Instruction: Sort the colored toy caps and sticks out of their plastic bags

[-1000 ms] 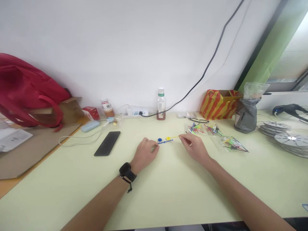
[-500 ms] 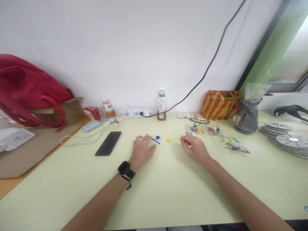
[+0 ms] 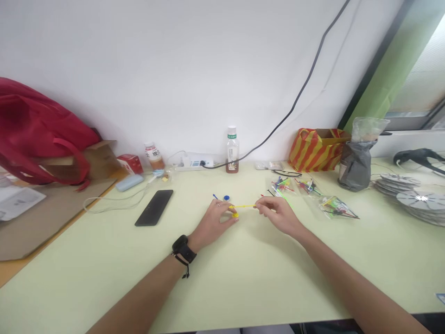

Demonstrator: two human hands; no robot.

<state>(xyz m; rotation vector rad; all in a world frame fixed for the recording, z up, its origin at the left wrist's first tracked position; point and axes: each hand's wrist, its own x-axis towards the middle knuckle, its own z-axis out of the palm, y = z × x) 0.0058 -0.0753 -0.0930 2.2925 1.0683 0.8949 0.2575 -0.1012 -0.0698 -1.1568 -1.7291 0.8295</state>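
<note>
My left hand (image 3: 216, 221) is closed around a small yellow round piece (image 3: 235, 215), with thumb and fingers at its sides close above the table. My right hand (image 3: 278, 213) pinches one end of a thin yellow plastic stick (image 3: 243, 206), which reaches leftward over the round piece toward my left fingers. Whether the stick touches the piece, I cannot tell. Just beyond my left hand lies a blue round piece (image 3: 226, 198). A blue stick (image 3: 215, 196) is mostly hidden behind that hand; only its tip shows.
Clear bags of colored plastic pieces (image 3: 282, 185) lie beyond my right hand, another bag (image 3: 336, 208) farther right. A black phone (image 3: 154, 208) lies left of my left hand. A drink bottle (image 3: 232, 150) stands near the wall, beside a power strip (image 3: 205, 161) with a black cable.
My left hand has moved right from the blue stick and closed on the yellow round piece. My right hand has shifted slightly left, bringing the yellow stick over that piece.
</note>
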